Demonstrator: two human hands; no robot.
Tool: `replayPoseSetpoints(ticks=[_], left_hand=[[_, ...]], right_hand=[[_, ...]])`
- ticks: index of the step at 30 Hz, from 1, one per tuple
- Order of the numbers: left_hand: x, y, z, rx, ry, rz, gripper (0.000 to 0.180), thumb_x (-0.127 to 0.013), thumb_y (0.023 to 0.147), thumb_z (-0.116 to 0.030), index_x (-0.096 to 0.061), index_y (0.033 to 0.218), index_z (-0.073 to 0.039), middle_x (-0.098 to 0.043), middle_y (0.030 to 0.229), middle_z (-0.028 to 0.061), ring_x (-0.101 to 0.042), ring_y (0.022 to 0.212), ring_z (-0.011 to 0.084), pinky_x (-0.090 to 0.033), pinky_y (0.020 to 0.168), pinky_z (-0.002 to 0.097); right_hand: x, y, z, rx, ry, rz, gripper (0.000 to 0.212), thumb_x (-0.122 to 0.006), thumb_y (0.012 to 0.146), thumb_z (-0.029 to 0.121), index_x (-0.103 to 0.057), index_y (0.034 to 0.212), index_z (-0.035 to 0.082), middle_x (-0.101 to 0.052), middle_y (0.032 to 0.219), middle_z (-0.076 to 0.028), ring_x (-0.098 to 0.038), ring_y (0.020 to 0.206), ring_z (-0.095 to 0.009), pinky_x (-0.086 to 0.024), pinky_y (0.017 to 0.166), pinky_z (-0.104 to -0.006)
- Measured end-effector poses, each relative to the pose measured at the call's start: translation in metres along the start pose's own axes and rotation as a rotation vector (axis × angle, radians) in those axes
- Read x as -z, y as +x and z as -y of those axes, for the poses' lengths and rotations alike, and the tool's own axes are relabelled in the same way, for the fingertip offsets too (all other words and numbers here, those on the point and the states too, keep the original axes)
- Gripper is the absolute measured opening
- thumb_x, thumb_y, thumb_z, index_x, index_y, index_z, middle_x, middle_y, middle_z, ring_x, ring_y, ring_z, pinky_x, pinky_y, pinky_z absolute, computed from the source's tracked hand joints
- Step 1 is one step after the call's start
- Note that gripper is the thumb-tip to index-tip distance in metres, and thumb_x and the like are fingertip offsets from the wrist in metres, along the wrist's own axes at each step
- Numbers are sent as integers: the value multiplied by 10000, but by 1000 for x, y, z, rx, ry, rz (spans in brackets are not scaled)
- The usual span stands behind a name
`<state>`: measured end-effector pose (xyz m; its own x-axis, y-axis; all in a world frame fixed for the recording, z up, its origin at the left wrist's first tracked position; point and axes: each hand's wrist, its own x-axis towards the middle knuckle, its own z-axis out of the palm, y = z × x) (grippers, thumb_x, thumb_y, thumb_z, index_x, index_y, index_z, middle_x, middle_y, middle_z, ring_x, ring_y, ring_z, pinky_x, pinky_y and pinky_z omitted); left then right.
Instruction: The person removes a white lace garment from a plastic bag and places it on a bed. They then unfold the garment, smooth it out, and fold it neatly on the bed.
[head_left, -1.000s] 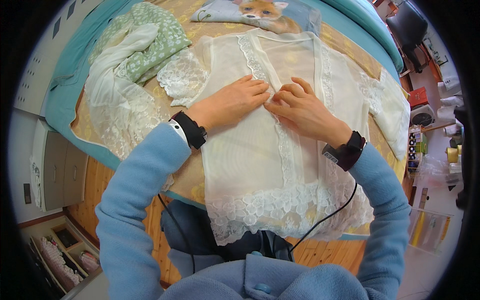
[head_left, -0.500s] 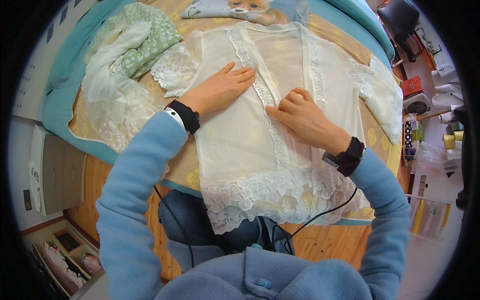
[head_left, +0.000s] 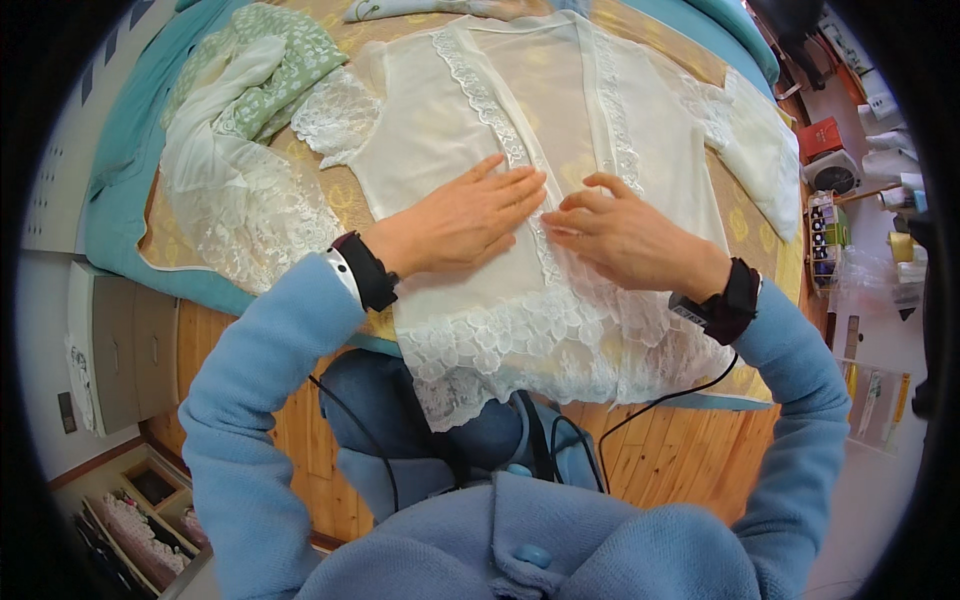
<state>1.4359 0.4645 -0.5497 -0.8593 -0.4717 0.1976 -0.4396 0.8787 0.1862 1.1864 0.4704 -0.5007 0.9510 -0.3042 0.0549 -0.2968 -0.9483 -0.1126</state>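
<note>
A sheer white open-front blouse point(head_left: 420, 130) lies spread face up before me, its sleeves out to both sides. Lace trim point(head_left: 462, 68) runs down the front edges, and a wide floral lace hem point(head_left: 510, 335) hangs over the near edge. My left hand point(head_left: 465, 220) rests flat on the left front panel, fingers stretched toward the trim and covering part of it. Just right of it, my right hand point(head_left: 630, 240) has loosely bent, parted fingers at the lower front edge, with no cloth visibly gripped.
A gold-patterned cloth point(head_left: 755, 225) covers the table beneath. At the far left lie a bunched green floral cloth point(head_left: 300, 50) and a white lace-edged piece point(head_left: 250, 215). A drawer cabinet point(head_left: 125, 345) stands left; a rack of small bottles point(head_left: 825, 240) stands right. A black cable point(head_left: 660, 408) hangs near my lap.
My left hand has slid right and toward me along the panel. My right hand's fingers have loosened from a tighter curl. The blouse sits higher in view.
</note>
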Motion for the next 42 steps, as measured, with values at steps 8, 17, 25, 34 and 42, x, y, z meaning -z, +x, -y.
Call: replayPoseSetpoints(ticks=[8,17,25,34,42], left_hand=[[11,-17,-8,-26,38,197,553,-535,870,-214,-397,1352,21,-361,1440,170,-294,1371,262,-157,1159,452],[4,-1,-45,-113,-16,163,545,-536,867,-207,-406,1338,34,-381,1420,176,-311,1360,267,-148,1168,447],[7,-9,-42,-130,-67,215,488,-589,821,-166,-477,1240,57,-486,1289,183,-413,1277,284,-208,1151,455],[2,-12,-39,-59,-223,133,450,-582,833,-118,-472,1244,28,-511,1257,197,-446,1244,321,-286,1117,437],[0,-17,-41,116,-435,116,454,-552,849,-81,-439,1279,12,-467,1300,217,-440,1234,354,-356,1052,402]], right_hand=[[-18,-13,6,-87,-121,162,382,-596,824,171,-591,1186,50,-548,1292,-70,-430,1271,-209,-226,1119,-435],[-6,-28,14,-110,10,96,332,-568,853,115,-600,1178,53,-560,1281,-90,-449,1263,-208,-258,1110,-434],[-25,-33,18,-33,-14,67,354,-563,846,103,-588,1197,59,-548,1294,-97,-445,1265,-207,-263,1110,-426],[-25,-22,21,20,104,-22,276,-571,802,59,-637,1064,6,-614,1139,-107,-529,1129,-212,-342,1051,-368],[-38,-14,24,-12,153,-16,275,-604,816,112,-628,1072,13,-576,961,-86,-530,953,-232,-419,886,-329]])
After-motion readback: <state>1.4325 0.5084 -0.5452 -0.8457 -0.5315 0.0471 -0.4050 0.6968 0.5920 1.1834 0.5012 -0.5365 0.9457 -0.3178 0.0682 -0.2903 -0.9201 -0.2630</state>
